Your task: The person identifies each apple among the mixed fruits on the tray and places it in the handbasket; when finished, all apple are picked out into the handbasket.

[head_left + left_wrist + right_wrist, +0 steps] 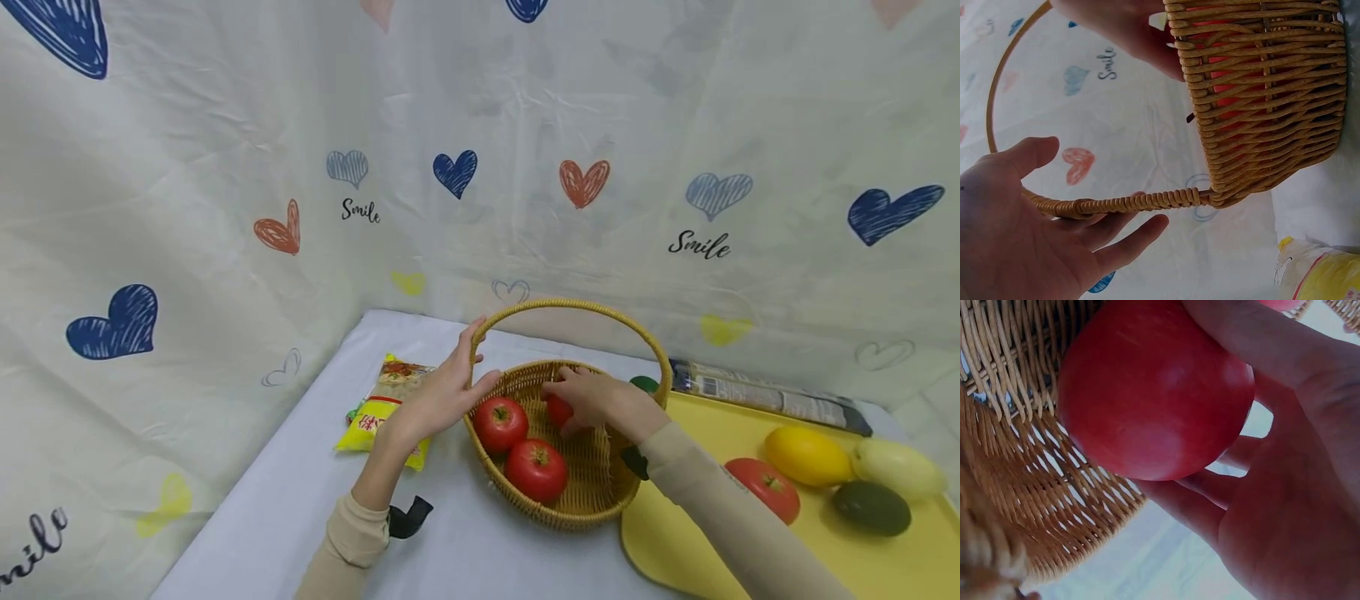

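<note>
My left hand (442, 392) is at the left side of the tall handle (1129, 204) of a round wicker basket (600, 518). Its fingers extend past the handle and the thumb stands apart from it. Inside the basket, my right hand (603, 404) grips a red apple (1157, 394), with the fingers around its side. Much of that apple is hidden by the hand in the head view. Two more red apples, a left one (501, 425) and a front one (537, 471), lie in the basket's left part.
A yellow food packet (381, 414) lies left of the basket. At right, a yellow tray (675, 542) holds a red apple (767, 490), a lemon (807, 456), a pale yellow-green fruit (898, 469) and a dark green fruit (872, 507). Behind lies a long package (772, 396) by the curtain.
</note>
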Demonstrator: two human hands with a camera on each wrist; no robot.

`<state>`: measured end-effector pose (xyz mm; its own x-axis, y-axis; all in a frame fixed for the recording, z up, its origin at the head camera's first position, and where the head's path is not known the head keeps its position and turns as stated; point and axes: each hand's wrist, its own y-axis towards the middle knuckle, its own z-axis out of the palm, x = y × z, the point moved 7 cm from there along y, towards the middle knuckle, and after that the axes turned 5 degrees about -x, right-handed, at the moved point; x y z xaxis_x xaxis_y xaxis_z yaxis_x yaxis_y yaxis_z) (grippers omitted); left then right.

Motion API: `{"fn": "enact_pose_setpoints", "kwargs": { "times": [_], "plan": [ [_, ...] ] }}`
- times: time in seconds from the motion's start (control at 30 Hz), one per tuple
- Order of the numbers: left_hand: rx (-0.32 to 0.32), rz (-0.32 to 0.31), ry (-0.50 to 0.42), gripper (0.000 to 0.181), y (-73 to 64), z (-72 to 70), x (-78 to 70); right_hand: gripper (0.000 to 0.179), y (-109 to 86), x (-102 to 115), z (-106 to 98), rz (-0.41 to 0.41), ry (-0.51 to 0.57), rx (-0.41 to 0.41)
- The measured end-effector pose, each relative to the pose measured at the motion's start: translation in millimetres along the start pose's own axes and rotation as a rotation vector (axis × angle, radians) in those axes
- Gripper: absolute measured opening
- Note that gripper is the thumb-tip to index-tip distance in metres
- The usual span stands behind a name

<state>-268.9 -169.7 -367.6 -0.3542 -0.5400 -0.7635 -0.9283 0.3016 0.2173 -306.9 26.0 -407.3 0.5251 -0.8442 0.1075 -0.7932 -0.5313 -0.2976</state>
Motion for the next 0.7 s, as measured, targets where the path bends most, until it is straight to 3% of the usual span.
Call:
{"fn": "enact_pose_setpoints", "kwargs": {
  "times": [0.27, 0.7],
  "plan": [
    [0.01, -0.009, -0.014, 0.081, -1.4, 2.0, 3.5, 0.071, 6.2, -3.5, 3.3, 0.038, -0.019, 0.052],
    [0.016, 0.006, -0.002, 0.08, -0.2, 0.5, 1.8, 0.078, 7.3, -3.3, 7.5, 0.059, 0.018, 0.062]
  ]
}}
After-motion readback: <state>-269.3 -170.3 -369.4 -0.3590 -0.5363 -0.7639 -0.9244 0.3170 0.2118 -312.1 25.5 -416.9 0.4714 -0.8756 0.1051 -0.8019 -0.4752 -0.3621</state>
